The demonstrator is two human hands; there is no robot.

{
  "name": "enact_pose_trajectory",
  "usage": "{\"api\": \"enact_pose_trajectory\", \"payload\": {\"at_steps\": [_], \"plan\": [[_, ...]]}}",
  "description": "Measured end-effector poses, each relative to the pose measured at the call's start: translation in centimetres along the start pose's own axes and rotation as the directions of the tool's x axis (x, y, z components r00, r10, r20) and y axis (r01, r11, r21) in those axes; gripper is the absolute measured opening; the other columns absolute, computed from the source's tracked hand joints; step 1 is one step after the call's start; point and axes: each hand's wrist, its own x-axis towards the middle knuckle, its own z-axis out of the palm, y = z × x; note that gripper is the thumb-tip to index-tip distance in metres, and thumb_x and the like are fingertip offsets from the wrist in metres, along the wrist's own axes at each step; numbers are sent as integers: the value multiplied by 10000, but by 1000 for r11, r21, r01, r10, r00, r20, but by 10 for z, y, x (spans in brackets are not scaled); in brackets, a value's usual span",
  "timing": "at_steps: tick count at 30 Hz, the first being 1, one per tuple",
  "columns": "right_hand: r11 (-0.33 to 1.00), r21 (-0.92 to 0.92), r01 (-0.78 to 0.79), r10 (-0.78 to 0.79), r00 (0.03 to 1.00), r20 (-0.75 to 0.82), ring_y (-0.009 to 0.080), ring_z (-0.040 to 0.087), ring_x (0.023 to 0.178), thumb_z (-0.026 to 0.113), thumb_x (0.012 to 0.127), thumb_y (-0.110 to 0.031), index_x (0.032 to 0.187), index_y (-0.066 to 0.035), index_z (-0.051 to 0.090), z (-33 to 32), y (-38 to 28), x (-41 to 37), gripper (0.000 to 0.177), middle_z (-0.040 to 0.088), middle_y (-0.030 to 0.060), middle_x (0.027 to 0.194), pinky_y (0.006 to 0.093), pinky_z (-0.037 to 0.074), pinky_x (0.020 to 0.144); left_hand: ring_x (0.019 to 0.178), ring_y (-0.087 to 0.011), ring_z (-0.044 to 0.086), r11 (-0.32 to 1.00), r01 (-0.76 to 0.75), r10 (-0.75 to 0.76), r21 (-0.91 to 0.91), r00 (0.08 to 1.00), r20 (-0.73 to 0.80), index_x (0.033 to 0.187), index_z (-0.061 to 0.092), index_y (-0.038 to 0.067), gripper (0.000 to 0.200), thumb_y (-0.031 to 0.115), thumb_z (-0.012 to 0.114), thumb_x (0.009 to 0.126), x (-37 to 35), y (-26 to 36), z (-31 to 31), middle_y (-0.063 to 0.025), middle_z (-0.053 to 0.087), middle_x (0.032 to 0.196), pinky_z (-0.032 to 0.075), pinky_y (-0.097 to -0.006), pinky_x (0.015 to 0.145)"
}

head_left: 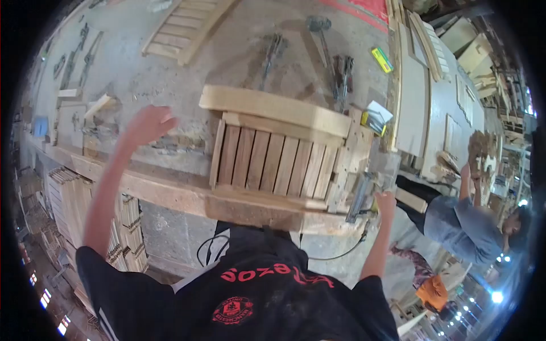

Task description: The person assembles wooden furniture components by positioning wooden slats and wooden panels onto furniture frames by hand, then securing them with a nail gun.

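A slatted wooden panel (273, 162) with a thick top rail lies on the wooden workbench edge (170, 190) in front of me. My right hand (385, 203) is at the panel's right corner, gripping a nail gun (360, 199) whose black hose (335, 256) trails down across my black shirt. My left hand (149, 125) is raised over the bench to the left of the panel, fingers loosely apart, holding nothing and touching nothing that I can make out.
A second slatted frame (182, 28) lies at the bench's far side, with clamps (341, 74) and a yellow-green box (382, 59). Stacked slats (128, 227) sit under the bench. At right, another person in a grey-blue shirt (460, 227) lifts wood pieces (480, 150) beside flat boards (412, 96).
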Motion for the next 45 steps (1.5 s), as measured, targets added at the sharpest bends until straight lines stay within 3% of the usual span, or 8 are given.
{"api": "enact_pose_trajectory", "payload": {"at_steps": [10, 17, 26, 32, 34, 36, 42, 45], "plan": [[108, 962, -250, 165, 959, 231, 183, 660, 718, 542, 914, -421, 1024, -39, 632, 64, -287, 106, 408, 681, 81, 859, 311, 508, 586, 375, -91, 401, 31, 262, 169, -965, 950, 263, 954, 616, 21, 595, 554, 354, 979, 235, 96, 116, -48, 593, 642, 331, -249, 374], [-638, 489, -595, -551, 796, 250, 174, 588, 664, 507, 954, -330, 1000, -29, 573, 98, -331, 219, 312, 598, 46, 763, 314, 484, 557, 306, -71, 316, -180, 402, 356, -898, 877, 322, 923, 614, 18, 638, 610, 379, 947, 316, 142, 60, -11, 508, 534, 305, -244, 349], [-679, -3, -735, -735, 678, 14, 66, 338, 416, 462, 973, -168, 992, 71, 548, 100, -336, 238, 254, 385, -62, 552, 239, 313, 427, 290, -110, 284, -347, 263, 561, -900, 827, 25, 789, 574, 118, 440, 526, 480, 927, 262, 174, 26, 19, 438, 485, 308, -234, 327], [-850, -103, -516, -525, 823, 217, 80, 298, 416, 445, 930, -94, 904, 26, 502, 95, -346, 239, 135, 352, -43, 531, 248, 266, 432, 503, -103, 494, -828, -355, 520, -435, -194, -832, 1216, 497, 59, 583, 577, 391, 970, 127, 279, -226, -12, 577, 702, 436, -283, 536], [-871, -73, -485, -490, 849, 197, 85, 287, 431, 442, 911, -75, 803, -40, 467, 91, -352, 258, 117, 286, -35, 509, 251, 272, 449, 505, -129, 502, -570, -649, 239, -505, 457, -857, 1097, 550, 59, 530, 555, 418, 968, 90, 302, -171, -60, 577, 739, 433, -287, 488], [-934, 139, -328, -297, 932, 206, 114, 288, 445, 412, 914, -90, 722, -85, 409, 58, -382, 272, 192, 262, -18, 534, 261, 272, 455, 545, -148, 552, -173, -874, 626, -454, 259, -736, 940, 617, 53, 392, 436, 534, 950, 121, 263, -106, -110, 609, 792, 455, -286, 486], [-939, 341, -51, 150, 831, 536, 183, 422, 527, 563, 878, -255, 751, -91, 438, -86, -537, 355, 242, 417, 23, 640, 341, 395, 517, 818, -326, 610, 949, -148, -7, -277, 872, -489, 987, 623, 31, 291, 228, 726, 799, 141, 43, 156, -161, 632, 848, 484, -427, 730], [-71, 977, 200, -158, 965, -209, 243, 560, 635, 600, 859, -323, 849, -54, 548, -17, -540, 345, 274, 554, 98, 735, 380, 458, 595, 935, -391, 592, 977, 101, -196, -189, 778, -597, 1078, 587, 10, 481, 361, 729, 782, 95, -40, 238, -237, 611, 964, 485, -457, 816]]}}
